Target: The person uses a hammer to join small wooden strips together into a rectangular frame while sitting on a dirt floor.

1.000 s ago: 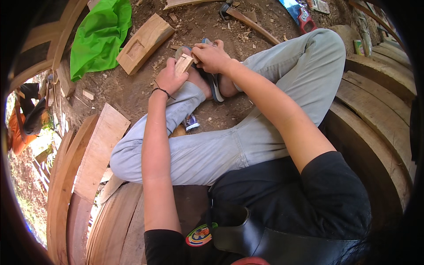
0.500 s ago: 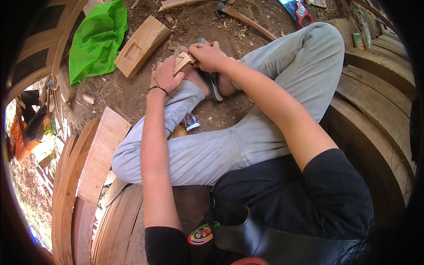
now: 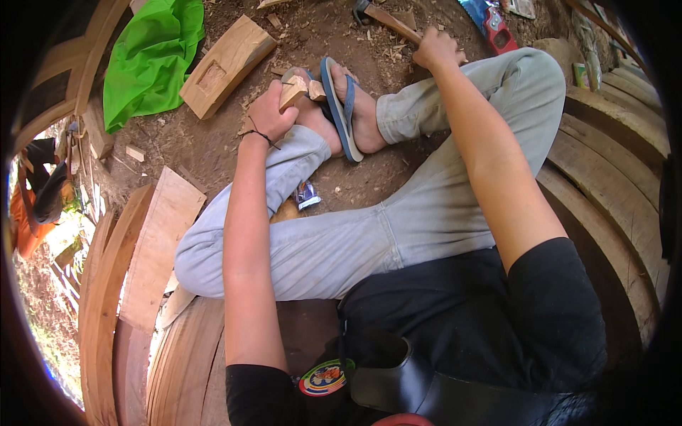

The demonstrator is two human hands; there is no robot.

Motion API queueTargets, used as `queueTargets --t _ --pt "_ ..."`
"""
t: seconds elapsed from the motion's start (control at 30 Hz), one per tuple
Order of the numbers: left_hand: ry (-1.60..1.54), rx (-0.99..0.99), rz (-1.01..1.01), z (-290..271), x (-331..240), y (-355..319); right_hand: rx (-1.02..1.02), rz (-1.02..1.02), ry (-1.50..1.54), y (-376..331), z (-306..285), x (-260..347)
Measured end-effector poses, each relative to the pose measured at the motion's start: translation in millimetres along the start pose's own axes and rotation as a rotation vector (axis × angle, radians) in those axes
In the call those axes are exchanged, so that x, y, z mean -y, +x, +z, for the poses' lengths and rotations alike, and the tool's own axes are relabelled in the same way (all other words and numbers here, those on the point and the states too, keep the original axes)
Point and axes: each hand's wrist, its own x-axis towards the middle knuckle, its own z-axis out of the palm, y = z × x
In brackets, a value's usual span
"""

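Note:
My left hand (image 3: 269, 110) is closed on a small wooden block (image 3: 292, 91), which it steadies beside my sandalled feet. A thin dark piece, possibly a nail, shows at the block's top. Another bit of pale wood (image 3: 316, 90) sits just right of the block, by the sandal (image 3: 339, 113). Farther right, my right hand (image 3: 436, 51) has its fingers round the wooden handle of a hammer (image 3: 392, 25). The hammer lies on the dirt floor with its dark head to the far left.
A wooden block with a rectangular recess (image 3: 227, 65) lies left of my feet, next to a green cloth (image 3: 153, 64). A red-handled saw (image 3: 499, 32) is at the far right. Boards (image 3: 162, 248) stand at left, planks (image 3: 604, 170) at right. Wood chips litter the ground.
My right hand has left the small block and moved right and away to the hammer handle, taking hold of it. My left hand stays on the block.

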Motion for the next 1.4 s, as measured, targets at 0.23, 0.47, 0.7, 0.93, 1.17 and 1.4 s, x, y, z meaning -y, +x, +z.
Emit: queueTargets --t 0.23,0.47,0.7,0.93,1.17,1.4 --pt "-0.115 -0.009 0.067 8 6 8 0.253 0.119 0.075 20 24 -2" --pt "-0.032 0.039 0.091 7 5 8 0.219 0.223 0.170 12 26 13" --pt "0.082 0.085 0.022 3 -3 8 0.179 0.300 0.189 8 25 19" --pt "0.115 0.053 0.054 5 -5 8 0.201 0.312 0.188 9 25 19" --pt "0.258 0.011 0.044 -3 -25 5 0.256 0.246 0.291 9 5 31" --pt "0.406 0.059 -0.068 -2 -37 8 0.174 -0.217 0.709 -6 -57 70"
